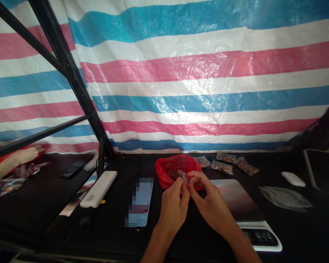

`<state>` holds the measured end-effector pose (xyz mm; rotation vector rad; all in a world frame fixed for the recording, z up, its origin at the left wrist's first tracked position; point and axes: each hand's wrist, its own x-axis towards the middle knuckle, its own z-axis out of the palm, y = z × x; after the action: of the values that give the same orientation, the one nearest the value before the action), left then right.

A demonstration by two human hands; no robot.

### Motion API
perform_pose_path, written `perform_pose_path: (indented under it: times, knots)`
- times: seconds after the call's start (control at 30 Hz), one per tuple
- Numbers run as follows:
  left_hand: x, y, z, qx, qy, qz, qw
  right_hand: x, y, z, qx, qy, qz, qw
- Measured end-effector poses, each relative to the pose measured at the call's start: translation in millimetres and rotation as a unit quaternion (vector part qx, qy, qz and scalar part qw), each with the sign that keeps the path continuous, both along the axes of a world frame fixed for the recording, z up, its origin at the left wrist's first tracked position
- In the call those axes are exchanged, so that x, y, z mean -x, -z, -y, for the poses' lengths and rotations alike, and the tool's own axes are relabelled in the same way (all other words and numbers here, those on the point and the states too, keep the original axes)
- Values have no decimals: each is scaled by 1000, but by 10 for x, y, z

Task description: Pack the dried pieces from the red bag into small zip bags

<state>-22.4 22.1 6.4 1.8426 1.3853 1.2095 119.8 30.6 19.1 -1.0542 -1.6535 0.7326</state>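
Both hands meet over the near rim of a red plastic bag (164, 166), which stands with its mouth wide and small brown pieces (173, 173) inside. Between them is a small clear plastic bag (183, 176). My left hand (174, 201) pinches it from the left, fingers closed. My right hand (207, 195) has its thumb and fingertips closed on the right side of the same little bag. How full it is, I cannot tell. Just right of my right hand lies a kitchen scale (238, 201) with a shiny plate and a white control end.
Several filled clear packets (222, 167) lie behind the scale. Flat clear bags (286, 198), a white mouse (293, 179) and a tablet-like device (322, 171) are at right. Left are a phone (141, 204) and a white power bank (98, 189). Another person's hand (29, 155) shows far left, past a black frame (79, 93).
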Motion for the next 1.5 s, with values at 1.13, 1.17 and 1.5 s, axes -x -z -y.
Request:
perform_pose_path:
  times: [1.13,1.17,1.5]
  knots:
    - [265,-99,-389,-79,-157,51,983,-33,-136,-547,55,125,-120,983]
    - [274,-98,-405,-100,-154,-2,983,-40,-170,-609,38,131,-52,989]
    - [171,-73,-685,-47,-77,-202,975,209,-297,-649,-10,172,264,949]
